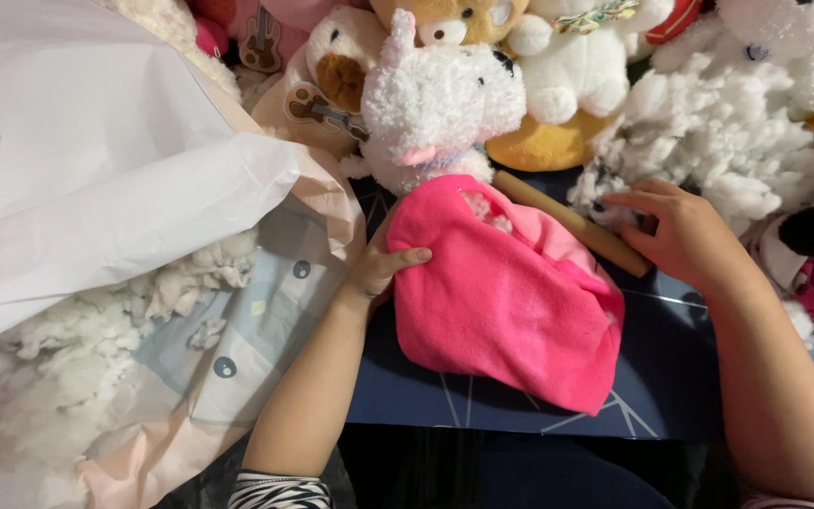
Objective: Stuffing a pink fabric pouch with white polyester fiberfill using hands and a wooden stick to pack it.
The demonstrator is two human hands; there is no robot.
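My left hand (383, 269) pinches the near edge of the pink fleece skin (506, 297), which lies limp on the dark table (671, 396) before me. My right hand (680, 231) rests on the wooden stick (572, 221), fingers curled into white stuffing (699, 141). A tuft shows at the skin's opening; it looks mostly unfilled. Whether the right fingers grasp fibre is hidden.

Bright, even, sharp (white bag (96, 170) glaring)

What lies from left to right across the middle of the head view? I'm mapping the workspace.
White bag → loose stuffing → left hand → pink fleece cover → wooden stick → right hand
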